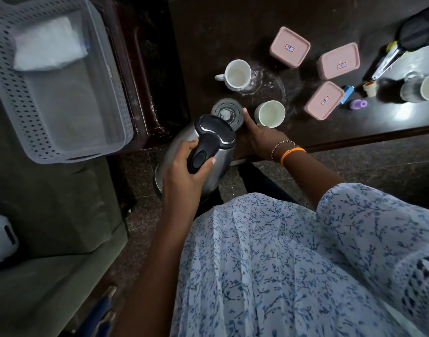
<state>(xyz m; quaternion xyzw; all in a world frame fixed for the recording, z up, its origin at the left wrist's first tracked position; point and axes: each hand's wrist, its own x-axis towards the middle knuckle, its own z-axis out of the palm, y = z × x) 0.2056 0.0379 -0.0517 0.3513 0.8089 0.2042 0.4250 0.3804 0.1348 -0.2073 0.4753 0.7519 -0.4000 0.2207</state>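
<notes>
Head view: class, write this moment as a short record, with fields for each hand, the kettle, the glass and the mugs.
kettle: steel, lid shut, tilted toward the glass
glass: clear, upright on the dark table
left hand: grips the kettle's black handle
right hand: one straight finger against the glass; the rest hidden
mugs: white far mug behind the glass; white near mug at its right

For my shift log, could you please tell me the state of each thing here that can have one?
kettle: lid shut, tilted forward, gripped by the left hand.
glass: upright, a finger of the right hand touching its side.
far mug: upright, looks empty.
near mug: upright, looks empty.
pink boxes: all three lids on.
</notes>
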